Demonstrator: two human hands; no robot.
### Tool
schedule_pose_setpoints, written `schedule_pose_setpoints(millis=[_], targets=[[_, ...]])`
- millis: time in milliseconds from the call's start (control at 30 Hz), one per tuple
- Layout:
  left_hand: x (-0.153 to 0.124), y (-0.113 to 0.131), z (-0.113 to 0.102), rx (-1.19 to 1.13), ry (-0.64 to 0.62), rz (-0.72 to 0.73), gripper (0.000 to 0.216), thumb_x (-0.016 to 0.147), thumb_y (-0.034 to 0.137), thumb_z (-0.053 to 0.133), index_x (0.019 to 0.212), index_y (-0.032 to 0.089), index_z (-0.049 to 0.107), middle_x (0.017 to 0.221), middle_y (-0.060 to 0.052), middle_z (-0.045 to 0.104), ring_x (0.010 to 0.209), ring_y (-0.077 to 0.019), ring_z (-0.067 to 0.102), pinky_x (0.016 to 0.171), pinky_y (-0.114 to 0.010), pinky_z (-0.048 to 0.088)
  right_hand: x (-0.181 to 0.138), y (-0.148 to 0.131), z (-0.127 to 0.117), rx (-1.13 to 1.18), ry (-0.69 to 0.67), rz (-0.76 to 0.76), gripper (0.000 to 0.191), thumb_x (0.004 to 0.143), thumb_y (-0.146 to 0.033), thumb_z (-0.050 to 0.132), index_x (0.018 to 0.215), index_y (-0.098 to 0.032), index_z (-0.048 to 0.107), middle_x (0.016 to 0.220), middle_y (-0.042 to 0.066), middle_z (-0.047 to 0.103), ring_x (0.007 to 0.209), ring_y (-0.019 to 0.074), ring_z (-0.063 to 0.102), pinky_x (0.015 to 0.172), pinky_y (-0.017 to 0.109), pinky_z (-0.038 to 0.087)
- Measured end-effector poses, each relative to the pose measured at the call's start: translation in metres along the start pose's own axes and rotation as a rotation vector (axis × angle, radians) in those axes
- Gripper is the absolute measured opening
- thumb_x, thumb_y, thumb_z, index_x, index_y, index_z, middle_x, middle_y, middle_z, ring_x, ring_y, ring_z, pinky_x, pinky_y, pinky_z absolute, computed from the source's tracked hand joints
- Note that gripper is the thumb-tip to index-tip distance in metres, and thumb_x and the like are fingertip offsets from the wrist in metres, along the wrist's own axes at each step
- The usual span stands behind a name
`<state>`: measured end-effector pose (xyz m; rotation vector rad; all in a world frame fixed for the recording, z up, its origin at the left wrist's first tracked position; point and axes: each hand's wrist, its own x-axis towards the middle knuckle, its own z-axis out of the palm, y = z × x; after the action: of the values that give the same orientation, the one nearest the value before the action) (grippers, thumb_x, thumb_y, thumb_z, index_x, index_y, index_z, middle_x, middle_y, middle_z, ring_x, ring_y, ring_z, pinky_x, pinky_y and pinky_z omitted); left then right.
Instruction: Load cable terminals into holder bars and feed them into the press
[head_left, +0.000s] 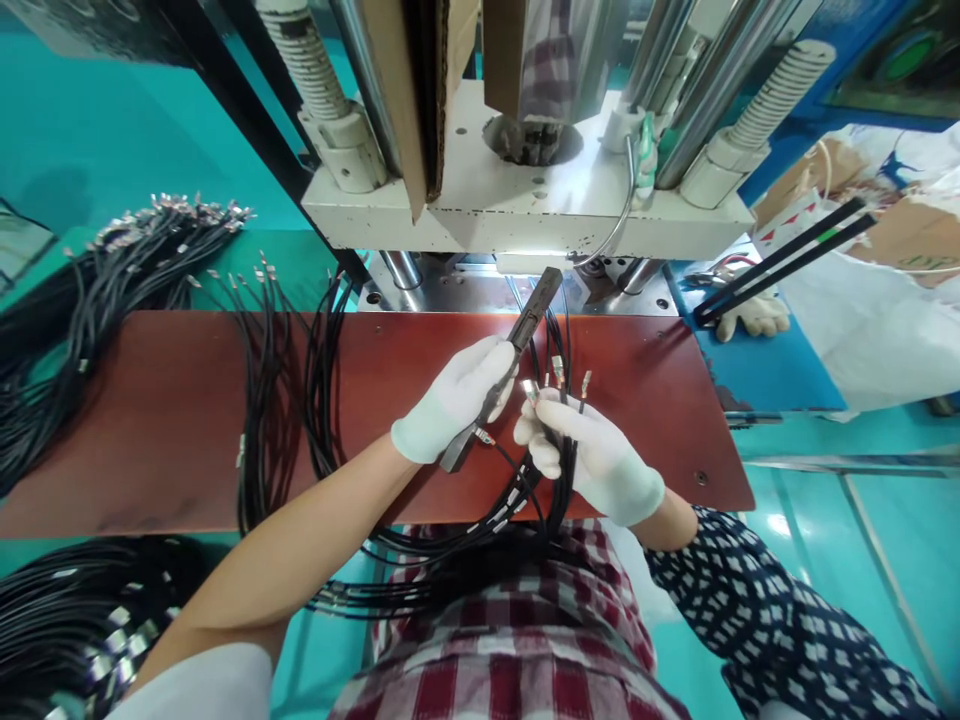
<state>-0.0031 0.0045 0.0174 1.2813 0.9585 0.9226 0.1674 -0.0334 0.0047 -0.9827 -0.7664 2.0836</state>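
Observation:
My left hand, in a white glove, is closed round a dark grey metal bar that slants up towards the press. Close on its right, my gloved right hand grips several black cables with metal terminals sticking up past the fingers. One more cable end with a terminal lies against the lower part of the bar. The held cables loop down over the board's front edge and across my lap. Other black cables run from behind the bar to the press.
A red-brown board spans the front of a press with a white plate above it. Cable bundles lie on the board's left; more cables are heaped beyond. At right, black rods stick out above a glove on a blue surface.

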Motion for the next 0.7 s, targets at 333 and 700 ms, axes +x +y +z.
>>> schedule_pose_setpoints(millis=[333,700], targets=[[0.000,-0.004,-0.002,-0.040,-0.028,-0.008,0.043,0.097,0.054,0.044,0.074,0.018,0.046,0.059,0.004,0.046,0.048,-0.0074,0.042,0.046,-0.022,0.035,0.012,0.000,-0.014,0.210,-0.332,0.256,0.030,0.083,-0.043,0.071,0.092,-0.014,0.068,0.044,-0.012,0.032,0.035,0.0024,0.020,0.035,0.017,0.018],[-0.002,-0.004,-0.002,-0.095,-0.040,-0.032,0.044,0.096,0.056,0.045,0.075,0.018,0.047,0.058,0.004,0.047,0.049,-0.0081,0.044,0.049,-0.023,0.038,0.005,-0.004,0.002,-0.351,-0.101,-0.017,0.042,0.093,-0.053,0.053,0.090,-0.013,0.066,0.048,-0.005,0.049,0.042,0.0056,0.033,0.044,0.022,0.027]])
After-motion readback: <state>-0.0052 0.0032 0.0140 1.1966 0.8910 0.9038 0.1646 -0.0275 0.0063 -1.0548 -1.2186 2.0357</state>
